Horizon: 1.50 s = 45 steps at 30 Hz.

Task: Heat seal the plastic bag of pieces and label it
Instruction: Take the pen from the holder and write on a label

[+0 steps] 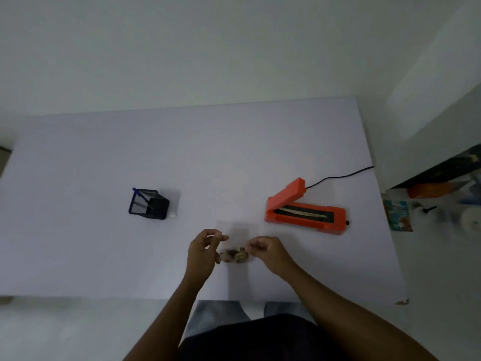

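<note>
A clear plastic bag (pixel 238 231) lies on the white table (pixel 104 152), with several brown pieces (pixel 234 255) bunched at its near end. My left hand (pixel 204 250) pinches the bag's left edge between thumb and fingers. On the bag's right side, my right hand (pixel 265 250) has its fingers curled against the pieces. An orange heat sealer (pixel 303 211) stands to the right of the bag with its lid raised and its sealing strip exposed.
A black mesh pen holder (pixel 148 204) with a blue pen stands at the left, with a small white object (pixel 172 214) beside it. The sealer's black cord (pixel 338 175) runs off the table's right edge. A cluttered shelf (pixel 442 199) stands at the right.
</note>
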Motion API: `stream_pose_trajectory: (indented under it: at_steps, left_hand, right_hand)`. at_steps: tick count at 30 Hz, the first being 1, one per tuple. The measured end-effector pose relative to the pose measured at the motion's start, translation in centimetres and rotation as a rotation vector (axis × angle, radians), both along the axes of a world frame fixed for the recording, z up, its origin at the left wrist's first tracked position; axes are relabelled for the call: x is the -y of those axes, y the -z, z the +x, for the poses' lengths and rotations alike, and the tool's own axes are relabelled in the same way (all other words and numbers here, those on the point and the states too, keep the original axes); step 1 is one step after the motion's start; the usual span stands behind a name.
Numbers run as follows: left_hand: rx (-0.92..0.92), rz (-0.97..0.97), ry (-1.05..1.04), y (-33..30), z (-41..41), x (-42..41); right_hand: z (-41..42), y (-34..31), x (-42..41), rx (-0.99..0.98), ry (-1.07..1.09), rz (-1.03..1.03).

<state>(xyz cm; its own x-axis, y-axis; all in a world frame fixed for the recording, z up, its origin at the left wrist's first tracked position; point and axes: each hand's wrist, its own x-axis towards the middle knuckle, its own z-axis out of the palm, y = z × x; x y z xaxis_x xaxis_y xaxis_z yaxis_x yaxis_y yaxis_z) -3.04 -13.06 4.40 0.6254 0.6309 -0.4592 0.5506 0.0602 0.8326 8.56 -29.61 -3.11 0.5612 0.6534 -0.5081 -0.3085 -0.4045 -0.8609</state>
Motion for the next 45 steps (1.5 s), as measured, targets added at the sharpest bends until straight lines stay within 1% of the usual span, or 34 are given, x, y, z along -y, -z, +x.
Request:
stream_pose_trajectory:
  at_steps: [3, 6, 8, 10, 15, 17, 19, 22, 24, 25, 27, 29, 31, 33, 35, 38, 42, 45]
  left_hand:
    - [-0.105, 0.024, 0.039, 1.3, -1.3, -3.2]
    - [-0.226, 0.013, 0.169, 3.3, -1.9, -6.5]
    - [-0.264, 0.018, 0.266, 5.1, -1.8, -8.6]
    - [-0.269, 0.034, 0.314, 6.7, -1.4, -10.3]
    - [-0.340, 0.012, 0.427, 8.8, 0.0, -13.2]
    - [-0.357, 0.001, 0.479, 8.8, 0.3, -14.0]
    - [-0.368, 0.003, 0.515, 8.7, 0.4, -14.8]
    - [-0.366, 0.027, 0.556, 8.0, 0.0, -16.0]
    - [-0.316, 0.081, 0.538, 6.8, -0.3, -16.9]
    - [-0.274, 0.134, 0.515, 5.8, -0.5, -17.5]
    - [-0.166, 0.246, 0.431, 3.6, -1.1, -19.2]
    - [-0.085, 0.312, 0.304, 1.3, -2.0, -21.6]
    - [-0.067, 0.364, 0.176, 0.0, -3.2, -24.2]
    - [-0.093, 0.383, 0.069, -0.3, -4.3, -26.7]
    - [-0.162, 0.387, 0.028, 0.2, -5.1, -28.6]
    - [-0.297, 0.414, 0.139, 1.4, -5.8, -30.1]
    - [-0.314, 0.439, 0.280, 2.0, -5.9, -30.1]
    - [-0.342, 0.451, 0.304, 2.1, -5.6, -30.0]
  right_hand:
    - [-1.1, 0.1, -3.0, -0.049, 0.037, -0.033]
    - [-1.9, 0.4, -5.7, -0.101, 0.114, -0.066]
    - [-2.0, 0.7, -7.4, -0.129, 0.171, -0.120]
    - [-2.0, 1.3, -8.8, -0.114, 0.226, -0.199]
    - [-1.4, 2.3, -12.3, 0.099, 0.336, -0.504]
    - [-1.5, 2.0, -13.4, 0.174, 0.345, -0.583]
    - [-2.1, 1.8, -14.2, 0.190, 0.364, -0.626]
    - [-3.7, 1.8, -14.8, 0.213, 0.441, -0.657]
    - [-4.5, 1.3, -15.4, 0.270, 0.501, -0.647]
    - [-4.6, 0.7, -16.1, 0.316, 0.521, -0.611]
    - [-4.7, -0.8, -18.1, 0.441, 0.516, -0.477]
    - [-4.7, -2.5, -20.9, 0.533, 0.441, -0.318]
    - [-4.8, -4.0, -24.0, 0.592, 0.279, -0.208]
    - [-4.9, -5.0, -27.1, 0.613, 0.072, -0.153]
    - [-5.1, -5.7, -30.0, 0.642, -0.116, -0.128]
    - [-5.4, -5.9, -32.9, 0.702, -0.329, -0.186]
    - [-5.6, -6.3, -35.4, 0.648, -0.476, -0.416]
    - [-5.6, -6.4, -36.6, 0.638, -0.603, -0.515]
